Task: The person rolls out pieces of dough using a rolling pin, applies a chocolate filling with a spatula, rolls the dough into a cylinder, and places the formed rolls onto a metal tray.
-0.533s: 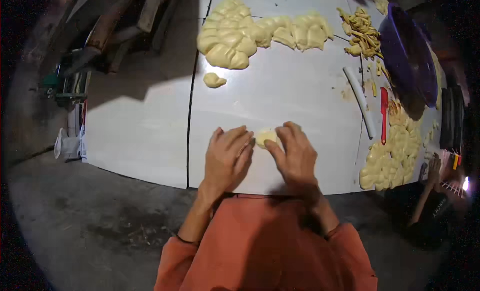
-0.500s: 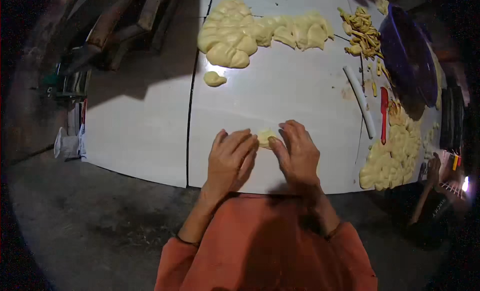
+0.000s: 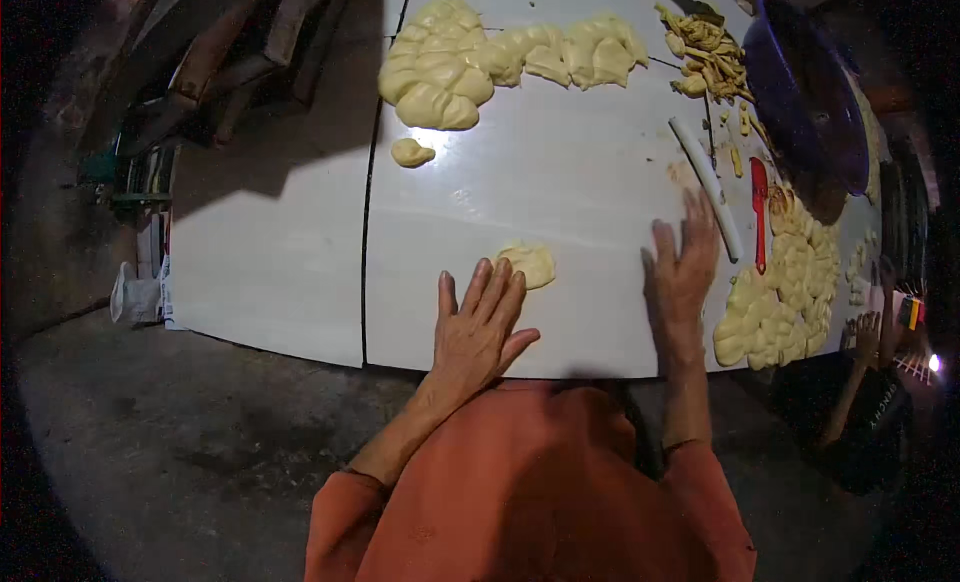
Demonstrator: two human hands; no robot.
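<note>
My left hand (image 3: 480,319) lies flat with its fingers stretched out, the fingertips at the near left edge of a small flattened round of pale yellow dough (image 3: 530,265). To the right, my right hand (image 3: 686,262) has its fingers apart and holds nothing. Its fingertips are close to a slim white rolling stick (image 3: 706,187), seemingly just left of it. Past the stick lies a red spatula-like tool (image 3: 759,212). A single small lump of dough (image 3: 411,154) sits farther off on the left.
A big mass of dough pieces (image 3: 437,67) lies at the far side of the white tabletop (image 3: 270,272). More dough pieces (image 3: 785,302), yellowish strips (image 3: 712,57) and a dark purple basin (image 3: 805,97) are on the right. Another person's arm (image 3: 858,367) shows at the right edge.
My right hand has left the dough and moved right toward the white stick. The left hand has flattened out beside the dough, which now looks wider and flatter.
</note>
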